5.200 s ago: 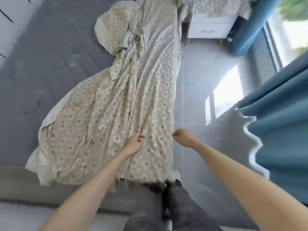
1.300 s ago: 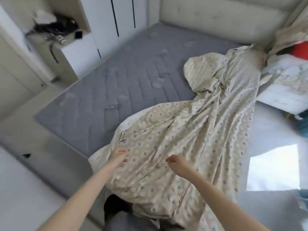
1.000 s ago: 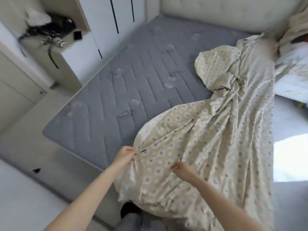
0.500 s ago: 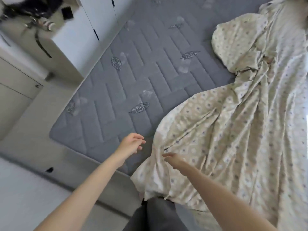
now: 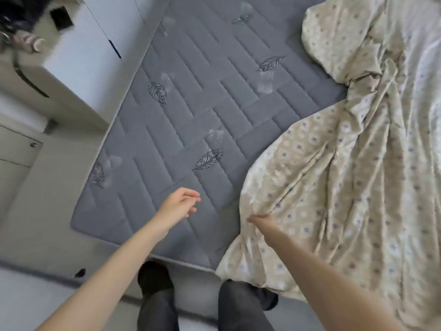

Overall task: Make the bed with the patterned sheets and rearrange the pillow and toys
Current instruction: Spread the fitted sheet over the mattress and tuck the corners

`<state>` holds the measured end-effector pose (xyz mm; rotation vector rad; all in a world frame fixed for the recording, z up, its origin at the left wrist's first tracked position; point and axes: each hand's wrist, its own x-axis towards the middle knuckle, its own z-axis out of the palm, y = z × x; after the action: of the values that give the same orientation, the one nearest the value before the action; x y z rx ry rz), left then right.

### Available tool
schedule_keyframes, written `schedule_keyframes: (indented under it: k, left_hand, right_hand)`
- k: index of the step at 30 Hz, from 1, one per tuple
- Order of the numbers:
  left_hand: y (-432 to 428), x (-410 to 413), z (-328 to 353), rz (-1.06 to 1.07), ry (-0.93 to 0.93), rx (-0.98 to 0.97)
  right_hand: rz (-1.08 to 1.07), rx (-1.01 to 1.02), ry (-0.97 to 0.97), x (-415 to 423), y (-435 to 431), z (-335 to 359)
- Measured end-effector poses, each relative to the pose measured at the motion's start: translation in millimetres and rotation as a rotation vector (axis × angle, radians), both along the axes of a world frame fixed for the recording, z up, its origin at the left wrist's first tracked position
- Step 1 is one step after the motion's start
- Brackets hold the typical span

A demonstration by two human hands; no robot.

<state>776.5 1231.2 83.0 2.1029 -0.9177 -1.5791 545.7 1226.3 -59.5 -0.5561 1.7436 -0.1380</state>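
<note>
grey mattress [image 5: 191, 115] lies mostly bare, sheet [image 5: 346, 187] bunched over its right side and foot edge. right grip [image 5: 261, 222] pinches a sheet fold; left grip [image 5: 179, 206] hovers over the mattress, loose and empty. light, limp cloth: i'd take it at hem corners.

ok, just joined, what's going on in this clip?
A person is making a bed. Their right hand grips the near edge of the patterned sheet, which lies bunched over the right part of the grey mattress and hangs over its near side. The left hand hovers loosely open above the bare mattress, holding nothing. Most of the mattress is uncovered, and no pillow or toys are in view.
</note>
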Motion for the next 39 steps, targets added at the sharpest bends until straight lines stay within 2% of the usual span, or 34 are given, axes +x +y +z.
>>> schedule_keyframes:
  k: [3,8,14,17,22,28,32,39]
  left_hand:
    - [-14.6,29.6,0.3,-0.094,0.020,0.002]
    - [-36.5,97.4,25.1,-0.287,0.059,-0.047]
    - [-55.8,162.2,54.6,-0.507,0.047,-0.118]
    - [-70.6,174.7,62.3,-0.576,0.034,-0.159]
    - [-96.3,175.4,73.0,-0.682,0.004,-0.241]
    - [-123.7,180.7,83.9,-0.810,-0.065,-0.324]
    - [-138.7,184.8,82.6,-0.899,-0.080,-0.343]
    - [-154.8,217.8,69.9,-1.254,-0.093,-0.483]
  right_hand:
    - [-0.235,-0.085,0.083,18.4,5.5,4.9]
    - [-0.320,-0.025,0.112,75.3,20.1,41.8]
    - [-0.373,-0.177,0.308,136.6,16.6,98.8]
    - [-0.253,-0.282,0.383,159.6,10.5,120.2]
    - [-0.090,-0.348,0.354,182.5,0.7,143.2]
    - [-0.067,-0.296,0.238,193.2,-1.0,158.4]
    - [0.048,-0.223,0.250,199.4,3.1,160.9]
    - [0.080,-0.205,0.286,274.1,21.5,174.9]
